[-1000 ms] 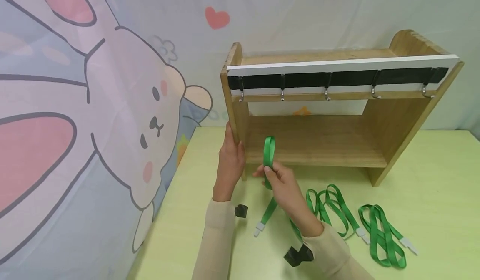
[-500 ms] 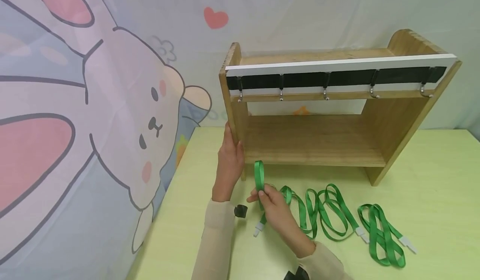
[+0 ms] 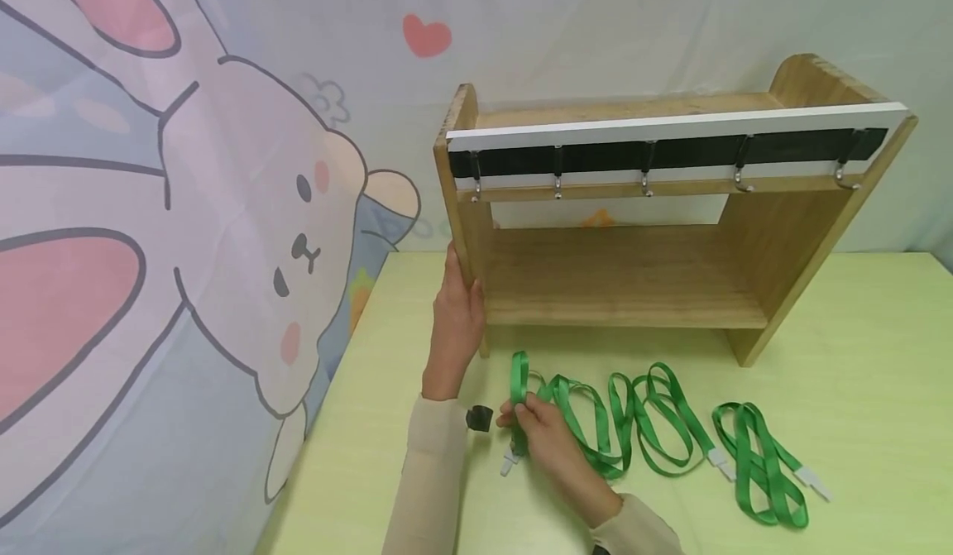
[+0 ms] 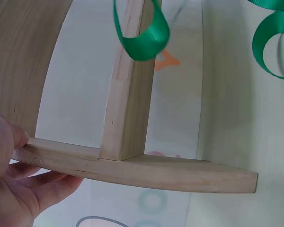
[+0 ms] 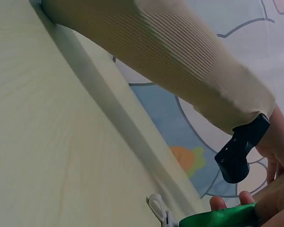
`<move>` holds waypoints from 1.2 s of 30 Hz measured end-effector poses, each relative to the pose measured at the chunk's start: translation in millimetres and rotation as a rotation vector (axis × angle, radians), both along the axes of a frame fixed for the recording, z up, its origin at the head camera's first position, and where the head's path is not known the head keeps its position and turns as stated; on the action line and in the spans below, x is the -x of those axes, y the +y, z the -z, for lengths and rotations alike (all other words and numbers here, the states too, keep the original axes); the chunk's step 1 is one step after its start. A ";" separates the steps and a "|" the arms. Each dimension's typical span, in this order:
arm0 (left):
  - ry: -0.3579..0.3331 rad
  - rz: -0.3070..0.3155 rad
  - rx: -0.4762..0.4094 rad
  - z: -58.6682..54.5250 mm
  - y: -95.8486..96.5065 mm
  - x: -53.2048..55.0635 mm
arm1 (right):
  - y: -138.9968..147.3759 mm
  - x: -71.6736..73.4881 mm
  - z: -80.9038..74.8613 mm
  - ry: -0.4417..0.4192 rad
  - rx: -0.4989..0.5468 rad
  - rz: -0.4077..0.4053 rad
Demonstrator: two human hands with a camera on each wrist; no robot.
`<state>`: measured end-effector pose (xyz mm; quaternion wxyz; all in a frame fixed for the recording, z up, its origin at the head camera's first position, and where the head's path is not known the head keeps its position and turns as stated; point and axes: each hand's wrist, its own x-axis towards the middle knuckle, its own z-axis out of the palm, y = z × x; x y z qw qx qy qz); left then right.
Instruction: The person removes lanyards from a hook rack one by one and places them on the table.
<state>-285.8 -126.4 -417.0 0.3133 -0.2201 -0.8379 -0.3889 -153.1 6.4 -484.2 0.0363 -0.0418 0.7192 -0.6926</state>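
My left hand (image 3: 456,336) grips the left side panel of a small wooden shelf (image 3: 625,290); in the left wrist view the thumb and fingers lie on opposite sides of that panel (image 4: 180,174). Just in front of the shelf, my right hand (image 3: 554,443) pinches a green lanyard (image 3: 519,380), whose loop stands up above the fingers. A white clip (image 3: 510,461) lies by the fingers on the table side. The right wrist view shows the green strap (image 5: 217,217) between thumb and fingers. Part of the lanyard is hidden behind the right hand.
Several metal hooks (image 3: 646,181) line a black-and-white strip (image 3: 692,158) across the shelf's upper front. More green lanyards (image 3: 670,423) lie looped on the pale table (image 3: 856,356), another (image 3: 767,472) farther right. A printed cloth (image 3: 246,232) hangs at the left and back.
My right hand has moved down and slightly left, away from the shelf, bringing the pinched lanyard lower toward the table. My left hand keeps its place on the panel.
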 end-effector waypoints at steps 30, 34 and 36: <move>-0.046 -0.026 0.003 -3.5 -1.2 -1.1 | 39.4 3.5 -16.2 0.152 -0.621 -0.006; -0.115 -0.013 -0.025 -5.1 -0.9 -2.0 | 55.7 2.5 -19.3 0.177 -0.636 -0.045; -0.153 -0.002 -0.028 -4.5 -0.7 -3.5 | 64.5 0.9 -21.4 0.203 -0.630 -0.073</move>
